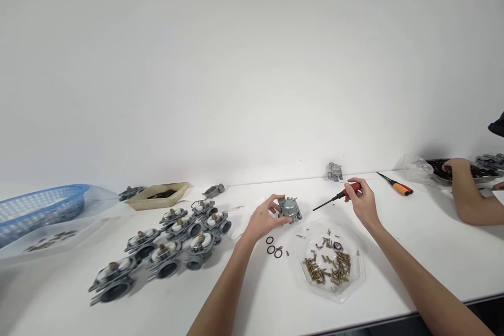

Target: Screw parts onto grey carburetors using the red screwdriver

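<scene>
My left hand [263, 219] grips a small grey metal carburetor body [290, 209] that rests on the white table [413, 257]. My right hand [362, 200] is closed round a red-handled screwdriver [339, 196], whose black shaft points left and down toward the carburetor with its tip a little short of it. Three black O-rings [273, 248] lie just below my left hand. A clear plastic dish [333, 268] holding several brass screws sits in front of my right forearm.
Several grey carburetors [169, 249] stand in rows at the left. A blue basket [37, 210], a clear tray [47, 241] and a beige tray [161, 195] lie far left. An orange-handled screwdriver [396, 184] and another carburetor [334, 171] lie by the wall. Another person's arm [466, 194] reaches into a tray at the right.
</scene>
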`<state>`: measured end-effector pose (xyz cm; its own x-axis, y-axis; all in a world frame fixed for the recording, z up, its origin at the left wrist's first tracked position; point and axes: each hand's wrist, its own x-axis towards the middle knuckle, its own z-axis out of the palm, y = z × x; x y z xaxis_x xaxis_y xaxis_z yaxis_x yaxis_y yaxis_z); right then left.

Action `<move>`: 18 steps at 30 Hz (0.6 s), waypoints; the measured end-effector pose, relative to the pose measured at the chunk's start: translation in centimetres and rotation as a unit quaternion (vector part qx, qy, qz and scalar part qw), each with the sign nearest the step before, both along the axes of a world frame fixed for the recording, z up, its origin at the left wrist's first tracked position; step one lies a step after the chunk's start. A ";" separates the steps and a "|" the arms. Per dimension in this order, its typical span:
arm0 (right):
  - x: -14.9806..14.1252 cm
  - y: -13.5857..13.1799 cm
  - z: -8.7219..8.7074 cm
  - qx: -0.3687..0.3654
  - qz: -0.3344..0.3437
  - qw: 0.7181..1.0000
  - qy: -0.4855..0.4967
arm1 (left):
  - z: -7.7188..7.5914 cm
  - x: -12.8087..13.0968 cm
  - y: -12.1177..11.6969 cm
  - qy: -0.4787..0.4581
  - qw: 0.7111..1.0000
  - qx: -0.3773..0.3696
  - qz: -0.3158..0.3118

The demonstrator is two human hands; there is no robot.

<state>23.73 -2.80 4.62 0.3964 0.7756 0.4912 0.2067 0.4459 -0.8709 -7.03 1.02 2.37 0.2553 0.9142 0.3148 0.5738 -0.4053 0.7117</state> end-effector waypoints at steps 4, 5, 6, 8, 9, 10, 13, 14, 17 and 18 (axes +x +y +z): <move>0.0 0.1 -0.2 -0.010 -0.001 1.000 0.002 | 0.2 -0.4 0.4 -0.004 0.999 0.030 0.020; 0.0 0.1 -0.2 -0.012 0.000 1.000 0.002 | 0.2 -0.5 0.4 -0.007 0.999 0.043 0.025; -0.1 0.1 -0.3 -0.014 0.002 1.000 0.001 | 0.2 -0.5 0.5 -0.014 0.998 0.055 0.027; -0.2 0.1 -0.3 -0.016 0.006 1.000 -0.003 | 0.0 -0.3 0.4 -0.038 0.997 0.064 0.018; -0.2 0.1 -0.3 -0.017 0.009 1.000 -0.005 | -0.1 -0.2 0.4 -0.056 0.997 0.058 0.006; -0.3 0.0 -0.2 -0.017 0.011 1.000 -0.007 | -0.2 0.0 0.3 -0.076 0.996 0.044 -0.011; -0.3 0.0 -0.3 -0.015 0.012 1.000 -0.009 | -0.7 1.0 -0.1 -0.128 0.989 -0.014 -0.071; -0.3 0.0 -0.3 -0.015 0.012 1.000 -0.009 | -0.9 1.3 -0.2 -0.135 0.987 -0.029 -0.085; -0.2 0.1 -0.4 -0.016 0.012 1.000 -0.005 | -1.4 2.4 -0.5 -0.120 0.991 -0.022 -0.064; -0.1 0.2 -0.5 -0.015 0.012 1.000 -0.003 | -1.6 2.7 -0.6 -0.118 0.992 -0.019 -0.052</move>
